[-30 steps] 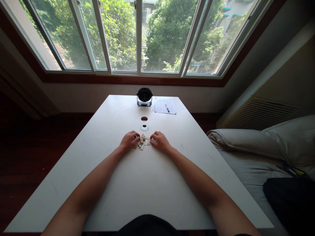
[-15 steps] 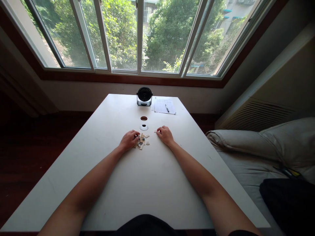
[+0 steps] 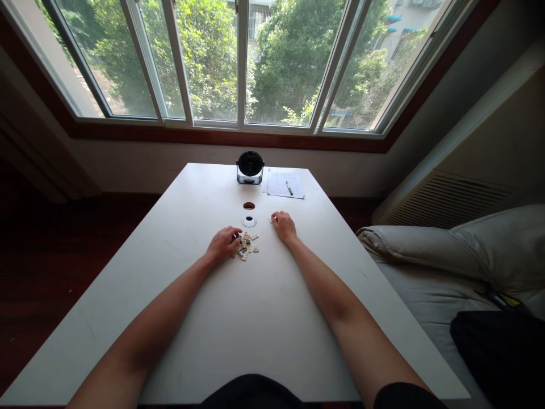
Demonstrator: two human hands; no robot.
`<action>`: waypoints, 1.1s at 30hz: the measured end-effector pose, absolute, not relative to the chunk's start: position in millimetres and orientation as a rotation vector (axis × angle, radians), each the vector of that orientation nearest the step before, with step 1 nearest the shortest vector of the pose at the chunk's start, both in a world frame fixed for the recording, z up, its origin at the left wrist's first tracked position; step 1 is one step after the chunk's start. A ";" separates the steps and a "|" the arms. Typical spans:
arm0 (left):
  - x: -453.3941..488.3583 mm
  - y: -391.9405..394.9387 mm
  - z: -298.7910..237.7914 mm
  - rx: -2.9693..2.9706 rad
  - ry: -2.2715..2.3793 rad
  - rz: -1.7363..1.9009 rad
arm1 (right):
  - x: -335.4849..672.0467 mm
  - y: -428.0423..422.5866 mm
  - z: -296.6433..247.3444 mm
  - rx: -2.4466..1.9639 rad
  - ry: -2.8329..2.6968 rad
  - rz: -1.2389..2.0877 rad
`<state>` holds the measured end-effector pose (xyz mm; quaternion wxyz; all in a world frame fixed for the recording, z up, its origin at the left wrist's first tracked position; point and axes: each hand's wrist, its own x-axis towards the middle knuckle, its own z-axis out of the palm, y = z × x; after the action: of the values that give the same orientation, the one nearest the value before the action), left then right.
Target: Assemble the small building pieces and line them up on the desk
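Note:
A small pile of beige and grey toy building bricks (image 3: pixel 244 244) lies on the white table (image 3: pixel 251 318). My left hand (image 3: pixel 223 242) rests against the pile's left side. Its fingers curve over the edge bricks, thumb and index finger apart, with nothing visibly gripped. To the right and farther from me, my right hand (image 3: pixel 284 225) is low over the tabletop, its fingertips pinched on a small pale brick (image 3: pixel 270 220). The fingers cover most of that brick.
Beyond the pile are a round ring-shaped cover (image 3: pixel 249 221) and a hole (image 3: pixel 249 205) in the tabletop. A small black fan (image 3: pixel 250 166) stands at the far edge, beside paper sheets (image 3: pixel 279 184) with a pen (image 3: pixel 289 187). A sofa (image 3: pixel 430 244) is to the right.
My right hand has slid a little away from me across the table, with the small brick at its fingertips. The left hand has stayed by the pile.

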<state>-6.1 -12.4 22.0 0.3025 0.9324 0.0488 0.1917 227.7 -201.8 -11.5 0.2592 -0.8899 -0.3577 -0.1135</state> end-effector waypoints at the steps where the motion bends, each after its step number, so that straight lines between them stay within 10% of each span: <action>1: -6.1 -12.5 22.3 2.472 0.135 0.504 | 227.4 -202.6 -12.2 -2.414 -0.958 -0.304; 33: -6.7 -14.4 25.9 2.490 0.129 0.479 | 213.2 -197.5 -14.2 -2.291 -1.071 -0.228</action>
<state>-6.7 -14.4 25.9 0.2967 0.9366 0.0484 0.1802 213.2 -197.5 -14.2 0.2968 -0.8615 -0.4030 -0.0856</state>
